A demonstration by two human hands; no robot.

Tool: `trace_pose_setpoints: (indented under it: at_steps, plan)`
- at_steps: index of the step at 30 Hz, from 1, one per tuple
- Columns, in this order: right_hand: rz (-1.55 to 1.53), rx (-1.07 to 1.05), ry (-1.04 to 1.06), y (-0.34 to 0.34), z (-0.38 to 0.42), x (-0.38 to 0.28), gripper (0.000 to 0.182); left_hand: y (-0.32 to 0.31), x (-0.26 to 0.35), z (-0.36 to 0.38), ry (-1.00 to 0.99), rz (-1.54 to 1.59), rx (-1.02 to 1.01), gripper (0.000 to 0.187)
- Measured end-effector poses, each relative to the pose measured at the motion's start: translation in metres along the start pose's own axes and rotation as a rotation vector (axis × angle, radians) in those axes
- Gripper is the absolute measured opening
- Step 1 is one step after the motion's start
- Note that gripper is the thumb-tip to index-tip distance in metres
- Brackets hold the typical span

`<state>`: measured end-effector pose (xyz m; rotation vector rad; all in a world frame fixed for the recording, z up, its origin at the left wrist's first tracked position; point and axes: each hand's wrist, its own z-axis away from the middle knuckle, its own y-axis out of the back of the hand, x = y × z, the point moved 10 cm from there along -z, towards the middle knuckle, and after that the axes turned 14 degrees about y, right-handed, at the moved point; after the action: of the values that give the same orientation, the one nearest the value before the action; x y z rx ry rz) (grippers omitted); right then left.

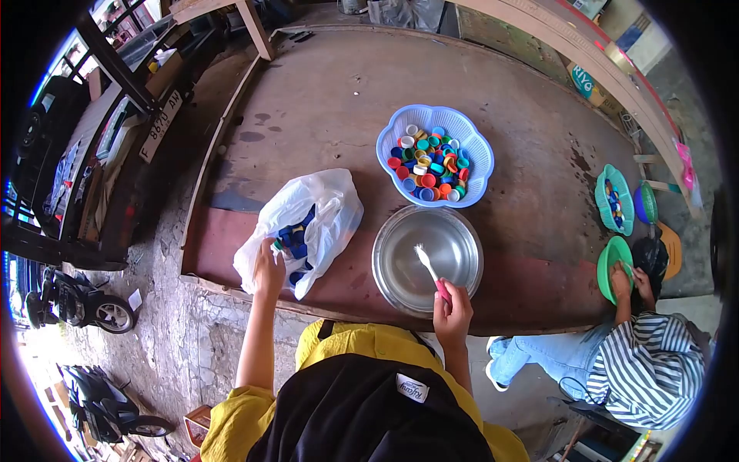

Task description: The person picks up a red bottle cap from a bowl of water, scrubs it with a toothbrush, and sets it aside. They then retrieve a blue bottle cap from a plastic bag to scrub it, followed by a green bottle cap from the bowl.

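My right hand grips a toothbrush with a pink and white handle, its white bristles over a round metal bowl. Shiny and wet-looking inside, the bowl stands near the table's front edge. At the left, my left hand is at the mouth of a white plastic bag, fingers closed on what looks like a green bottle cap. Dark blue caps lie in the bag. Behind the bowl, a light blue plastic basket holds many coloured bottle caps.
To the right a person in a striped top works with both hands in a green bowl. Beyond it stands a teal basket with caps. The wooden table has damp spots. Motorbikes are parked on the left.
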<state>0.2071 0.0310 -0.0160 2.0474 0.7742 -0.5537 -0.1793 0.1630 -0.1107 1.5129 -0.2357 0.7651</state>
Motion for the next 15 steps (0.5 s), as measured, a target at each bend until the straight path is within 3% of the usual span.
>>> trace_pose_setpoints:
  at_steps: [3,4,9,15]
  plan:
    - [-0.015,0.017,0.032,0.001,0.001,-0.007,0.023,-0.006,-0.003,-0.007,0.034,-0.150,-0.022,0.038]
    - [-0.008,0.008,0.028,0.003,0.002,-0.010,0.023,-0.003,0.004,-0.005,-0.036,-0.161,0.037,0.043]
    - [-0.009,0.013,-0.015,0.010,0.016,-0.005,0.024,-0.017,-0.021,-0.019,-0.067,-0.105,0.022,0.044]
    - [-0.004,0.062,-0.106,0.025,0.030,0.005,0.023,0.008,0.015,0.022,-0.081,0.126,0.148,0.034]
